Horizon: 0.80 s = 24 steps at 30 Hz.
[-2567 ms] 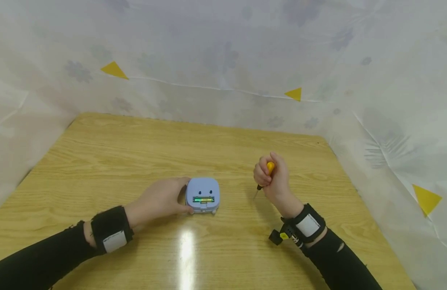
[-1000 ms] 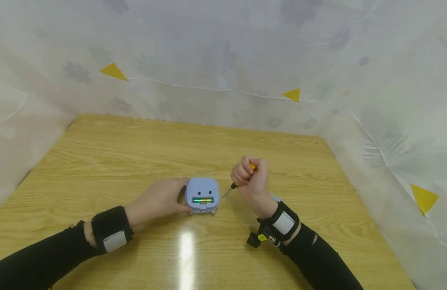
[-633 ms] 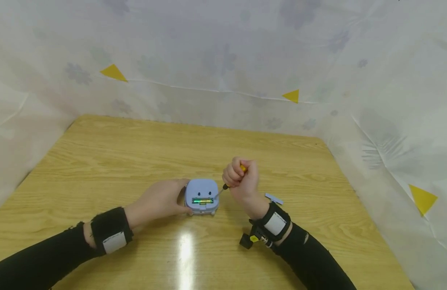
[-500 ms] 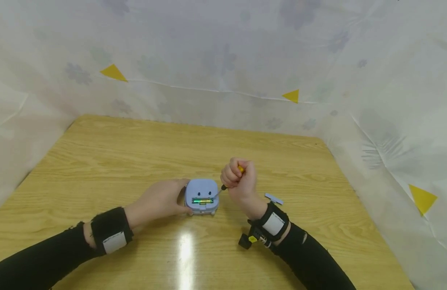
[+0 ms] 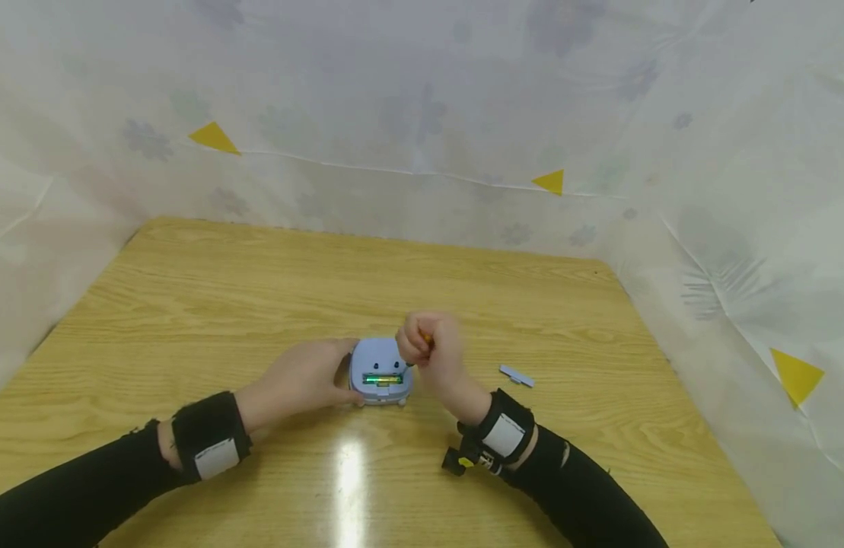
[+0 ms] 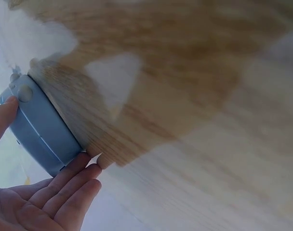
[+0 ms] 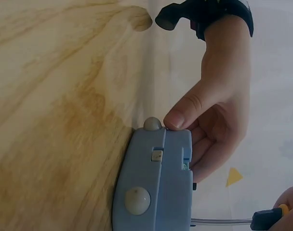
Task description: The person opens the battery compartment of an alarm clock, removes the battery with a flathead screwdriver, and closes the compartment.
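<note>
A light-blue rounded plastic device (image 5: 372, 353) with small round feet lies on the wooden table (image 5: 257, 289). Its uncovered slot shows a green and gold battery (image 5: 383, 379). My left hand (image 5: 301, 374) grips the device's left side, thumb at the near edge and fingers at the far edge, as the left wrist view also shows. Held in the fist of my right hand (image 5: 431, 354) is a screwdriver (image 7: 264, 219) with a yellow and black handle. Its thin shaft reaches the device's upper face in the right wrist view; in the head view its tip is by the battery's right end.
A narrow blue battery cover (image 5: 516, 376) lies on the table to the right, just beyond my right wrist. Pale patterned sheeting (image 5: 367, 91) with yellow triangles encloses the back and sides of the table.
My right hand has moved left and lower with the screwdriver, from well right of the device to its right edge. The battery cover came into sight. My left hand and the device stayed put.
</note>
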Each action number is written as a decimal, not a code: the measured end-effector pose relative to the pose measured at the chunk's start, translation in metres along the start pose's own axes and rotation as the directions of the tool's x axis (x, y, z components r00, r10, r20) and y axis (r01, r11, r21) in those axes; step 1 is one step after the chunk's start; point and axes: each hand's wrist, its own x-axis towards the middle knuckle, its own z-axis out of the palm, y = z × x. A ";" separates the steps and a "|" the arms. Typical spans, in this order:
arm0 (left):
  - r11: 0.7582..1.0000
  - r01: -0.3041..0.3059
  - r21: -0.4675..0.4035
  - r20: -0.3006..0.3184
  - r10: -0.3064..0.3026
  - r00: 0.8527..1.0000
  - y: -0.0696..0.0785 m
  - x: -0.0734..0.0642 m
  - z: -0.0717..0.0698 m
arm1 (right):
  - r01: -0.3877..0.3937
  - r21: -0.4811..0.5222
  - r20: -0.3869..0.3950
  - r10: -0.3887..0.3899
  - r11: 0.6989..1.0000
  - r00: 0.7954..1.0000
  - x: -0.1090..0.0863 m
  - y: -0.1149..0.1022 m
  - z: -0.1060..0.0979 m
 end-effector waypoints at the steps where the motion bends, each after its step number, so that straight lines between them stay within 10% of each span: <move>1: 1.000 -0.002 0.001 -0.002 0.002 1.000 0.000 0.000 0.000 | 0.006 -0.032 0.009 -0.006 0.999 1.000 -0.001 0.001 0.002; 6: 1.000 -0.005 0.002 -0.007 0.005 1.000 -0.001 0.001 0.000 | 0.016 -0.103 -0.007 -0.017 0.995 1.000 -0.002 0.005 0.007; 24: 1.000 0.023 -0.001 -0.004 -0.023 1.000 -0.001 0.001 0.005 | 0.059 0.170 -0.048 -0.051 0.984 0.998 -0.003 0.007 -0.011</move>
